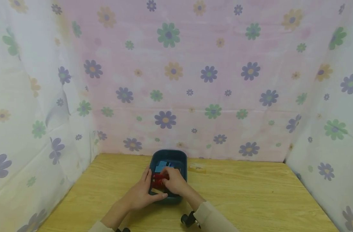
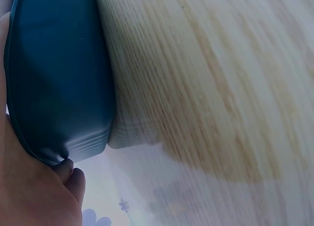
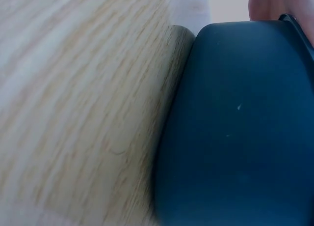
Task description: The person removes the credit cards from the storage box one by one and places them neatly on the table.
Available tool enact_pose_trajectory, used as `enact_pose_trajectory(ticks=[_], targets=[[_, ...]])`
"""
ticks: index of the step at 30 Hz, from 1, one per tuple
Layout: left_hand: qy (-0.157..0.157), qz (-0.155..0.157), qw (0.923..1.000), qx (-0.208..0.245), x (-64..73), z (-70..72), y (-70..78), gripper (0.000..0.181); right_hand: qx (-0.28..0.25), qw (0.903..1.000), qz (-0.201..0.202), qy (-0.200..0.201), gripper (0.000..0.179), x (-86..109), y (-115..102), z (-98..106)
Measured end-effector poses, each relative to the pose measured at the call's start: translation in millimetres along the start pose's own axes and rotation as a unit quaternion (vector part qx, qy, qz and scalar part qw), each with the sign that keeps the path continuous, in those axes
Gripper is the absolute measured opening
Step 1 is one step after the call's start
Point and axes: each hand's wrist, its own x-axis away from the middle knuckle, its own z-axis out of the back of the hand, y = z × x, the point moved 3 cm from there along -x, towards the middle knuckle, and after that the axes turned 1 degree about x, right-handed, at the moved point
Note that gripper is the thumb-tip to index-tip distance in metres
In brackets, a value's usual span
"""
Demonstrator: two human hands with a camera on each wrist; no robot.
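A dark teal plastic bin [image 1: 171,200] with rounded corners stands on the table. My left hand [image 1: 140,192] grips its left side, thumb along the near rim; in the left wrist view the fingers [image 2: 73,179] of that hand curl at the bin's wall [image 2: 64,78]. Over the bin's inside, my right hand [image 1: 175,182] pinches a shiny red packet [image 1: 156,182], whose exact kind is unclear. Light blue flat pieces [image 1: 161,166] lie farther back in the bin, and a tan piece [image 1: 157,190] lies at the near end. The right wrist view shows mostly the bin's outer wall [image 3: 240,137].
The wood-grain table [image 1: 246,193] extends to both sides of the bin. A strip of clear tape [image 1: 197,167] sticks to it, right of the bin. Flowered cloth [image 1: 188,96] encloses the back and sides. Black wrist mounts [image 1: 188,219] show near the sleeves.
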Motion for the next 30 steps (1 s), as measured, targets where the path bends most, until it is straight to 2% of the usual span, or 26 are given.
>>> enact_pose_trajectory(ticks=[7, 14, 24, 30], targets=[[0.0, 0.007, 1.0, 0.003, 0.4, 0.0, 1.1, 0.121, -0.025, 0.9994, 0.011, 0.023, 0.017, -1.4, 1.2, 1.5], [-0.001, 0.007, 1.0, 0.003, -0.1, 1.0, 2.9, 0.12, -0.048, 0.9983, 0.018, 0.028, 0.018, -1.4, 1.8, 2.3], [0.001, 0.008, 0.9999, 0.01, 1.8, 3.0, 4.0, 0.121, -0.055, 0.9974, 0.026, 0.04, 0.018, -3.3, -3.5, 4.2], [-0.007, 0.004, 0.9999, 0.009, 0.7, 1.1, 3.4, 0.12, -0.052, 0.9972, 0.022, 0.049, 0.021, 0.8, -7.5, 15.2]])
